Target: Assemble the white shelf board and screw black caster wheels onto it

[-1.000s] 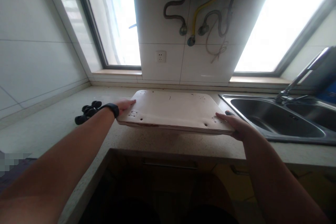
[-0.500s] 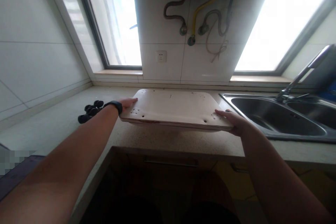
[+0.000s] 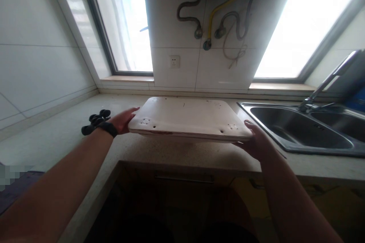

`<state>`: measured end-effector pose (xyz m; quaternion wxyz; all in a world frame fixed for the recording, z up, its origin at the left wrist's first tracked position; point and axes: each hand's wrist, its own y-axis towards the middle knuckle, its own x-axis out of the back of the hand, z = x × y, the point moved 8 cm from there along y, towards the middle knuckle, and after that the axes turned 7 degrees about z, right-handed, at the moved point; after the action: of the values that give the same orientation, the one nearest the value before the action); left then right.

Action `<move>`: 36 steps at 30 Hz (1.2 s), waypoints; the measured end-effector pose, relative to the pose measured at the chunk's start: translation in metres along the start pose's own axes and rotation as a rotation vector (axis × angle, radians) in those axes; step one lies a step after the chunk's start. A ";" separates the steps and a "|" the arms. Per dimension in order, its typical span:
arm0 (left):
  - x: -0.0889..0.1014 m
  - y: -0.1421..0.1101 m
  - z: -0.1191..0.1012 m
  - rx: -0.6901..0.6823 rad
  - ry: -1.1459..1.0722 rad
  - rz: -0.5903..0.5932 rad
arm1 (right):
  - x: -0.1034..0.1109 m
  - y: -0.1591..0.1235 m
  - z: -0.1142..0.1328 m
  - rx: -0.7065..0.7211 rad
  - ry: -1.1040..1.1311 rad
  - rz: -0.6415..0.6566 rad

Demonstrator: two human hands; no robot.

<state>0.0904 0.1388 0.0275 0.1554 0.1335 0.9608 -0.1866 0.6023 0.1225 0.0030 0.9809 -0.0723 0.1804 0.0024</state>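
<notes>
A wide white panel [image 3: 185, 115] with rounded corners lies level over the counter, with small screw holes near its corners and two larger dark holes along the near side. Its near edge is chipped, and a thinner layer shows beneath. My left hand [image 3: 125, 120], with a dark band on the wrist, grips the panel's left edge; some fingers are hidden by it. At the near right corner, my right hand [image 3: 253, 140] holds the edge, with fingers reaching underneath and the thumb at the side. Beside my left wrist sit several black caster-like pieces [image 3: 95, 119].
A steel double sink [image 3: 299, 131] with a faucet [image 3: 322, 87] is to the right. Pipes [image 3: 212, 19] and a wall socket [image 3: 174, 61] are behind the pale counter [image 3: 171, 155]. Below its front edge is a drawer handle [image 3: 184, 179].
My left hand has slid outward and down along the panel's left side. My right thumb has come off the top surface to the edge, and its fingers now show underneath.
</notes>
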 end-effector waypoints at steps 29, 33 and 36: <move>-0.020 -0.037 0.068 -0.054 -0.167 -0.147 | -0.030 -0.028 -0.037 -0.031 0.182 -0.005; -0.020 -0.037 0.069 -0.070 -0.150 -0.141 | -0.029 -0.028 -0.038 -0.009 0.199 -0.043; -0.021 -0.039 0.068 -0.081 -0.147 -0.133 | -0.027 -0.027 -0.040 0.017 0.207 -0.051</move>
<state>0.1143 0.0729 -0.0129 0.2179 0.0491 0.9604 -0.1667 0.5636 0.0901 -0.0207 0.9574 -0.0686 0.2787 -0.0313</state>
